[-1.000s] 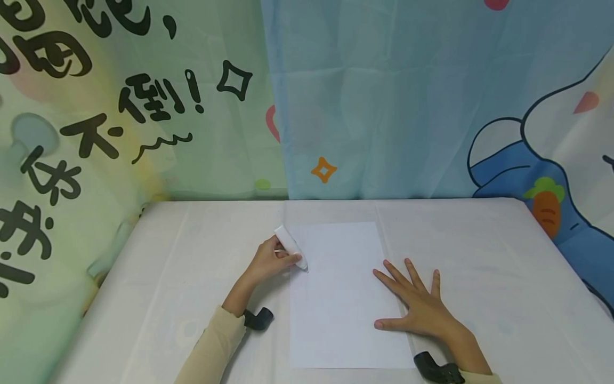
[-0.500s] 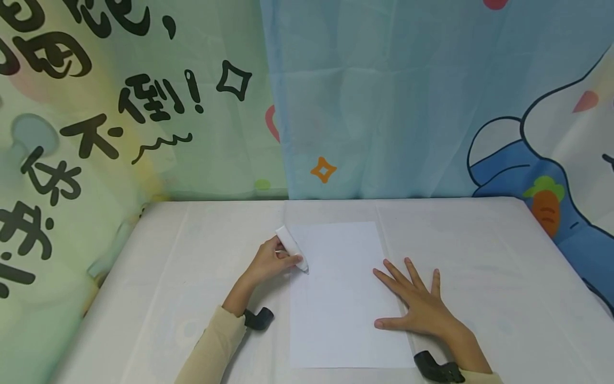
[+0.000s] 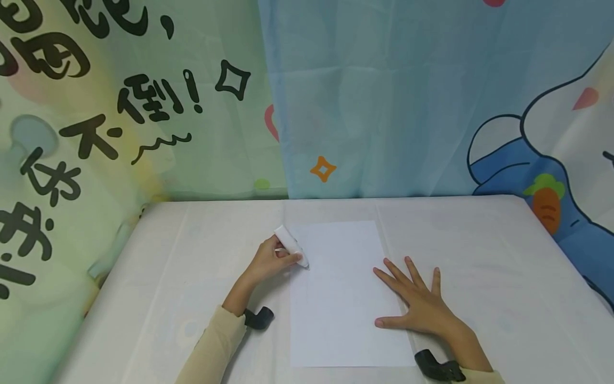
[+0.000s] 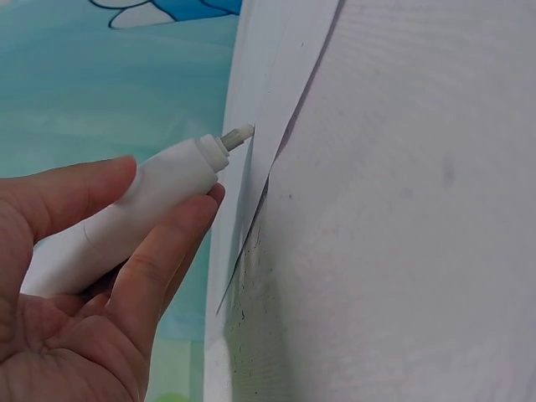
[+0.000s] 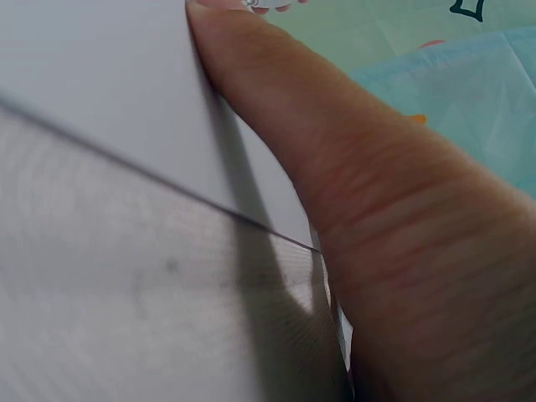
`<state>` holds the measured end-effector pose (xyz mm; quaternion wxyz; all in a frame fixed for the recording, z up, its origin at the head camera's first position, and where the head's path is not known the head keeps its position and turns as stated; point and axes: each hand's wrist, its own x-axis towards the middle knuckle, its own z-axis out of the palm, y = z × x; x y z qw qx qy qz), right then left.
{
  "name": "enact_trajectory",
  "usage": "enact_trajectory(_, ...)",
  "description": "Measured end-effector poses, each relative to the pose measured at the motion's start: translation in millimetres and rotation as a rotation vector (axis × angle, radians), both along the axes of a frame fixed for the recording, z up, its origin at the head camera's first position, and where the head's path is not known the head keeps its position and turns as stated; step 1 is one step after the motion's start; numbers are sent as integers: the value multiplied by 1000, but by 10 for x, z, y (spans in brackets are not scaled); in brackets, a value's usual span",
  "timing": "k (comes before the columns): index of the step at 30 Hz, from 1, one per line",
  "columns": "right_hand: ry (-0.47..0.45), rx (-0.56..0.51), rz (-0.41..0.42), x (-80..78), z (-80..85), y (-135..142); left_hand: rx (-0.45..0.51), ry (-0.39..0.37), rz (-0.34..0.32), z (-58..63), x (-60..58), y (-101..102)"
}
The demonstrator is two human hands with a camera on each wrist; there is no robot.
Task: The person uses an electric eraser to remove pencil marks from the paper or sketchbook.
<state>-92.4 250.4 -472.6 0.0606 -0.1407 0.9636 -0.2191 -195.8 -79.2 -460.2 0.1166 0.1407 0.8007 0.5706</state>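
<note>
A blank white sheet of paper (image 3: pixel 338 309) lies upright before me on the white-covered table. At its left edge my left hand (image 3: pixel 269 262) pinches a thick white marker (image 3: pixel 288 240) between thumb and fingers. The left wrist view shows the marker's barrel (image 4: pixel 155 193) and its narrow grey tip with a pale nib (image 4: pixel 241 136), right at the paper's surface. My right hand (image 3: pixel 422 306) rests with spread fingers over the paper's right edge, thumb and fingertips on the sheet. In the right wrist view, the thumb (image 5: pixel 276 100) lies along the paper.
A white cloth (image 3: pixel 206 229) with fold creases covers the table. Behind it hang a printed green cloth (image 3: pixel 230 138) and a blue one (image 3: pixel 398 117). Dark wrist bands with camera mounts sit on both wrists, the left mount (image 3: pixel 259 319) beside the sheet.
The marker's tip has shifted very slightly up the sheet in the head view. My right hand and the paper stay in place.
</note>
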Motion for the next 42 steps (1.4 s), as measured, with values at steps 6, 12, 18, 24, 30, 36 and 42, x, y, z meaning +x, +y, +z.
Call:
enact_trajectory(6,1,-5,-1,1,7,-3,-4,12,14,4,-8,7)
enact_trajectory(12,-1,-11,-2,4,15,-8,8,7,28,-13,-15,2)
enact_trajectory(18,-2,-12,-1,6,14,-7,18,13,40,-25,-19,-2)
enact_trajectory(24,1,-14,-1,5,13,-9,28,15,55,-26,-19,-5)
enact_trajectory(30,-7,1,-16,4,0,-19,23,38,64,-19,-12,0)
enact_trajectory(36,-8,2,-17,4,-9,-17,13,42,63,-20,-15,-3)
enact_trajectory(42,-6,-3,-14,4,-4,-18,-18,40,68,-13,-18,-1)
